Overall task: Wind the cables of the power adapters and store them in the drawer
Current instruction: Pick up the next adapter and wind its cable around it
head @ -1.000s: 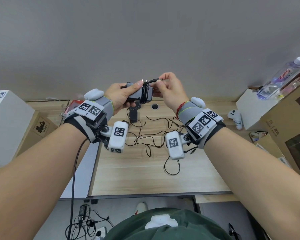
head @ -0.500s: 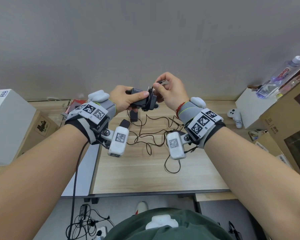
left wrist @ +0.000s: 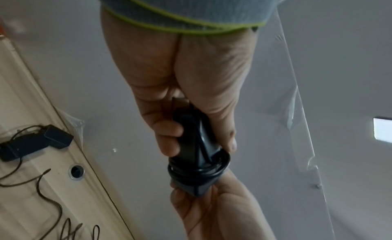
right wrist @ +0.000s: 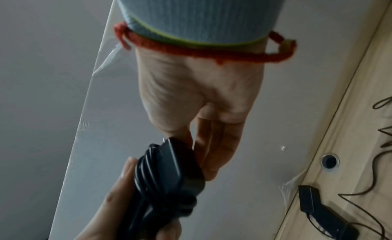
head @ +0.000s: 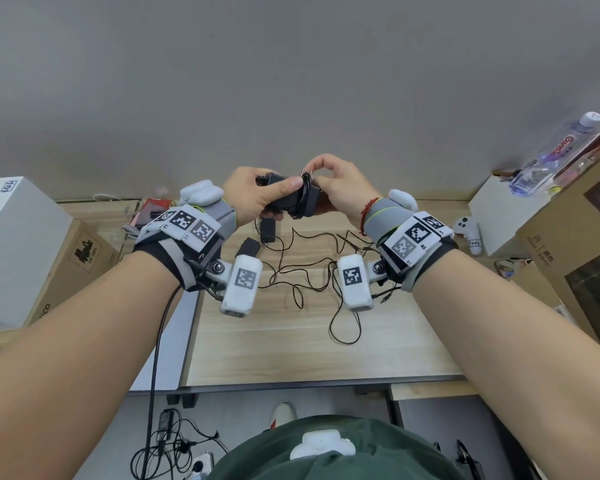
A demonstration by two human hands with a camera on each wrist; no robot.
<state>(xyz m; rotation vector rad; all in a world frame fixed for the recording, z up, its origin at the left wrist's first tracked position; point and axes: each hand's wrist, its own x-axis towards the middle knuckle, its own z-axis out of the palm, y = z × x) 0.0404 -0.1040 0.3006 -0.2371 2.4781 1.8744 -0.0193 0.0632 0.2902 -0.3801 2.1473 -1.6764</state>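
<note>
The left hand [head: 248,199] grips the black rectangular power adapter [head: 289,199] above the wooden desk [head: 291,348]; its long axis runs left to right. The right hand [head: 340,192] pinches the wound black cable [head: 305,197] at the adapter's right end.
</note>
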